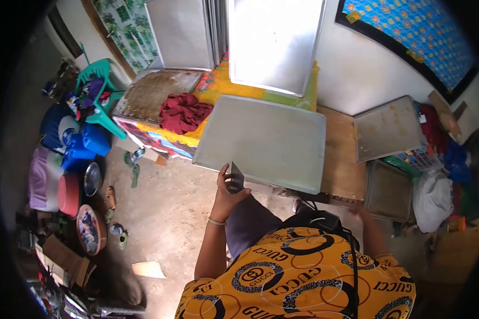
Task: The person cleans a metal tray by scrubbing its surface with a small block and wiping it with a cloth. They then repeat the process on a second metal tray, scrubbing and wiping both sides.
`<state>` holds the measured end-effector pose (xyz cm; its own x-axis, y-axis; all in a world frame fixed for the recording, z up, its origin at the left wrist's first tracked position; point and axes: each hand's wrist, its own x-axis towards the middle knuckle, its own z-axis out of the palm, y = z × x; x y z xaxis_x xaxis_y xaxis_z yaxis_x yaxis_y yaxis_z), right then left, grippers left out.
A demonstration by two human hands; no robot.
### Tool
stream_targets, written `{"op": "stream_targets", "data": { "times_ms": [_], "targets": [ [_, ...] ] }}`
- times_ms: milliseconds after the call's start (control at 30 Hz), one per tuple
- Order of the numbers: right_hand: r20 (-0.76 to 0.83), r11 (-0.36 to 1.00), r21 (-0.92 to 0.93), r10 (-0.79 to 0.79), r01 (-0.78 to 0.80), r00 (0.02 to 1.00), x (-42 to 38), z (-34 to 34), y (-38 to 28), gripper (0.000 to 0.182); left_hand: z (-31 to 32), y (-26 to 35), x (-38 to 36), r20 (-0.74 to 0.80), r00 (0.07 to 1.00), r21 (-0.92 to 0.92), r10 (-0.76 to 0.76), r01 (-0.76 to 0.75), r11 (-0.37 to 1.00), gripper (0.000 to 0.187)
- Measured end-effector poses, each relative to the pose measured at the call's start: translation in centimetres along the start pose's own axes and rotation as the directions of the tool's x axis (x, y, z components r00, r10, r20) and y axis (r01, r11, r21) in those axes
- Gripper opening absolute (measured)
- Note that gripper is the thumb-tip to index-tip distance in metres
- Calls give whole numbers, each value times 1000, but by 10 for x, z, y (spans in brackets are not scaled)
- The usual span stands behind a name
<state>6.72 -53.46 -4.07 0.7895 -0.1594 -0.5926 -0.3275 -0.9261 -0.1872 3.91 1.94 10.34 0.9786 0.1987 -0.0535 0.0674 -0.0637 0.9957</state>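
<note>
My left hand [230, 198] is closed around a thin, dark, flat-sided piece [236, 178], held upright by the near edge of a metal tray [261, 141]. The piece could be a scraper blade, but I cannot make out its kind. The tray lies flat on the table, grey and shallow-rimmed. My right hand [360, 213] is low at the table's right front corner, blurred and partly hidden, so its fingers do not show clearly. A crumpled maroon cloth [184, 112] rests left of the tray, partly on a stained brown tray [157, 93].
Metal trays [275, 42] lean upright against the back wall. At the right, another tray [388, 128] tilts against a basket [420, 159] beside a white sack [432, 199]. A green chair [104, 103], basins [90, 228] and slippers [120, 234] occupy the left floor.
</note>
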Motion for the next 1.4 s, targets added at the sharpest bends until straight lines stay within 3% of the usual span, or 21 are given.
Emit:
{"op": "stream_targets", "data": {
  "times_ms": [33,133,167,233,300,367,467,500,600,633,733,833,867,900,933,967,1033,1067,1133,1233,1400],
  "targets": [
    [-122,996,82,-18,28,992,-16,36,41,77,1,-4,2,23,1000,-43,-15,16,999,98],
    [173,919,292,221,-265,960,-92,23,1,65,6,-21,6,36,999,-160,-22,27,987,95],
    [138,854,430,258,-292,956,-105,13,-22,58,8,-20,5,31,998,-184,-57,62,981,94],
    [12,902,429,54,-54,998,-80,-5,-48,57,12,-13,4,18,992,-179,-123,124,976,91],
    [-56,790,596,-138,145,989,-62,-29,-93,53,17,-2,6,-11,986,-123,-167,165,979,86],
    [88,602,796,-212,59,973,-73,-62,-159,47,18,-13,9,-11,981,-277,-195,184,943,91],
    [202,551,832,-407,63,891,-55,-74,-201,42,23,-34,29,-30,992,-437,-125,100,894,94],
    [181,593,801,-364,77,914,-49,-73,-211,39,25,-30,32,-39,995,-474,-90,61,879,95],
    [89,488,864,-384,121,919,-30,-63,-225,36,31,-25,47,-43,996,-443,-82,55,895,95],
    [69,308,948,-438,78,896,-24,-57,-224,39,32,-23,53,-42,996,-431,-74,49,901,94],
    [-123,241,939,-428,244,895,-29,-52,-215,39,30,-18,62,-8,994,-365,-113,103,925,93],
    [-140,633,697,-340,336,930,-20,-41,-175,41,31,3,59,55,979,-206,-198,205,957,93],
    [-134,836,399,-353,377,926,-21,-37,-156,41,31,9,58,78,970,-141,-228,238,961,93],
    [-120,930,48,-356,364,927,-24,-28,-125,41,29,12,59,107,968,-59,-227,234,970,93],
    [-112,862,-106,-506,496,855,9,23,-54,40,28,19,63,102,980,-46,-168,174,984,93],
    [-128,923,8,-381,385,916,-8,52,-1,44,27,26,67,100,989,-34,-110,113,993,93],
    [126,994,-113,17,-2,992,-39,103,75,45,24,39,83,71,997,31,24,-26,999,96],
    [207,974,-117,213,-192,955,-68,98,86,45,24,46,96,17,993,246,117,-118,962,98],
    [257,917,-62,396,-394,882,-111,90,81,45,28,63,123,-22,943,636,333,-244,732,101],
    [232,860,106,467,-500,853,-146,98,56,45,27,56,169,81,979,801,185,-175,573,102],
    [66,843,380,387,-382,920,-157,101,-18,46,38,44,199,191,982,871,-1,-169,461,100]
  ]
}}
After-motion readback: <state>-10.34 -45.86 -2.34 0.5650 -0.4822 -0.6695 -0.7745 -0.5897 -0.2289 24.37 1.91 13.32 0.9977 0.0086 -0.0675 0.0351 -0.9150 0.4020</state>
